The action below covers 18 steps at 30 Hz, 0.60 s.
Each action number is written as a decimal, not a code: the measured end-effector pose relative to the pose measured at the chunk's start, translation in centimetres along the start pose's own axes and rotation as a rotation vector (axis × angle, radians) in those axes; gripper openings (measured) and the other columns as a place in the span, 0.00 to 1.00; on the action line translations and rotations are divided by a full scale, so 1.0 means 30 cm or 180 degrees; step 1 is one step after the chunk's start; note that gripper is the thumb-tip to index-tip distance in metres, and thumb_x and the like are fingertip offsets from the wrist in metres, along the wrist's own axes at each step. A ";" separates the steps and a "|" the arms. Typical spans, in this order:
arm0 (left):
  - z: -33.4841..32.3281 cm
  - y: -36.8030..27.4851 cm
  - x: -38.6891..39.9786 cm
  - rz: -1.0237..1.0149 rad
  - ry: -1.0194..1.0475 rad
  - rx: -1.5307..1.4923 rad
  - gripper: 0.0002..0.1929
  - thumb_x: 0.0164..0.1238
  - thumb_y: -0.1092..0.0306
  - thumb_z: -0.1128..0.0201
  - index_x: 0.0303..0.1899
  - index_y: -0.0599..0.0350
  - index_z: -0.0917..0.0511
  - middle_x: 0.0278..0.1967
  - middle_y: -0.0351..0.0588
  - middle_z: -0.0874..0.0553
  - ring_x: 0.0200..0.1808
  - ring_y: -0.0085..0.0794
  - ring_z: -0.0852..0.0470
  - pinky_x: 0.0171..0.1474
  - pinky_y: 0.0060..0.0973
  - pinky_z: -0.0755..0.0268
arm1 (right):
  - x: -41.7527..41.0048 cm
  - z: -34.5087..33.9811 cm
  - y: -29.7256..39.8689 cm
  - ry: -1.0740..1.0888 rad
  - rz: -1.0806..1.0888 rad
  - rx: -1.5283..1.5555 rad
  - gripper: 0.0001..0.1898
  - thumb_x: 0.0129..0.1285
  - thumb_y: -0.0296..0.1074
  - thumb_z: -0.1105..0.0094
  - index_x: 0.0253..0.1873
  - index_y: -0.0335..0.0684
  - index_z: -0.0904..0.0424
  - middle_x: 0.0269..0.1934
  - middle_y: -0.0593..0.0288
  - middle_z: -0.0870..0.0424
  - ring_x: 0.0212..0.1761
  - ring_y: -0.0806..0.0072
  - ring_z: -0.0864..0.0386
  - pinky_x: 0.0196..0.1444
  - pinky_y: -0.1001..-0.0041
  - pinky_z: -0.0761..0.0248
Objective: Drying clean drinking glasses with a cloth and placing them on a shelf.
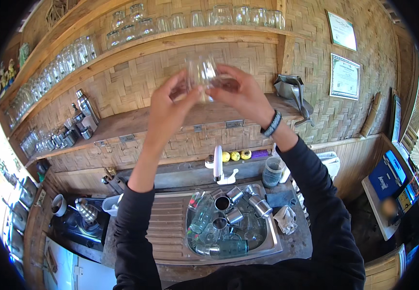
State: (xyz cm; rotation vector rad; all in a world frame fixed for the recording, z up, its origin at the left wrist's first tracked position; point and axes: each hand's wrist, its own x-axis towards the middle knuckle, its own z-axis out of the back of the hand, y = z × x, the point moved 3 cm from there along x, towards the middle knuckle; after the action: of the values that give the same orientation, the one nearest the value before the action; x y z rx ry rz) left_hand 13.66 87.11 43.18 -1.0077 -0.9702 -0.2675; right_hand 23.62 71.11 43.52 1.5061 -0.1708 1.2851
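Note:
Both of my hands are raised in front of the woven wall, above the lower wooden shelf. A clear drinking glass, somewhat blurred, is between them. My left hand grips its left side and my right hand, with a braided band on the wrist, grips its right side. Below my hands is a stainless steel sink heaped with metal cups, clear glasses and a bluish glass. A white faucet stands behind the sink.
Upper shelf holds rows of glasses; lower shelf holds a metal shaker and a metal pitcher. Left of the ribbed drainboard stands a kettle on a stove. A crumpled cloth lies right of the sink.

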 end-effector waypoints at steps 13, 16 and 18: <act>0.057 -0.037 0.559 -0.0667 -0.0066 0.0257 0.29 0.67 0.62 0.30 0.63 0.72 0.27 0.55 0.55 0.16 0.57 0.32 0.19 0.61 0.26 0.29 | 0.543 0.123 0.021 -0.0519 0.0782 -0.0947 0.34 0.53 0.46 0.24 0.61 0.30 0.24 0.45 0.50 0.15 0.45 0.69 0.16 0.49 0.73 0.23; 0.049 -0.015 0.650 -0.0722 -0.0053 0.0428 0.33 0.65 0.57 0.29 0.63 0.74 0.28 0.57 0.65 0.18 0.61 0.41 0.19 0.62 0.30 0.28 | 0.629 0.157 0.014 -0.0603 0.0536 -0.1373 0.36 0.51 0.50 0.25 0.60 0.32 0.24 0.47 0.48 0.14 0.47 0.65 0.15 0.51 0.71 0.23; 0.040 0.011 0.705 -0.0665 -0.0040 0.0596 0.30 0.68 0.60 0.31 0.63 0.74 0.27 0.54 0.55 0.16 0.56 0.31 0.19 0.59 0.24 0.28 | 0.663 0.173 0.009 -0.0564 0.0416 -0.1483 0.36 0.50 0.52 0.26 0.60 0.32 0.23 0.48 0.47 0.14 0.48 0.64 0.15 0.52 0.70 0.23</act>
State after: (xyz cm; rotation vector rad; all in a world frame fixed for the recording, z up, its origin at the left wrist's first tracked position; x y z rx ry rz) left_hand 25.33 93.04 59.85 -0.7390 -1.0924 -0.3373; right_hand 34.60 76.95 59.88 1.2154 -0.6484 1.1143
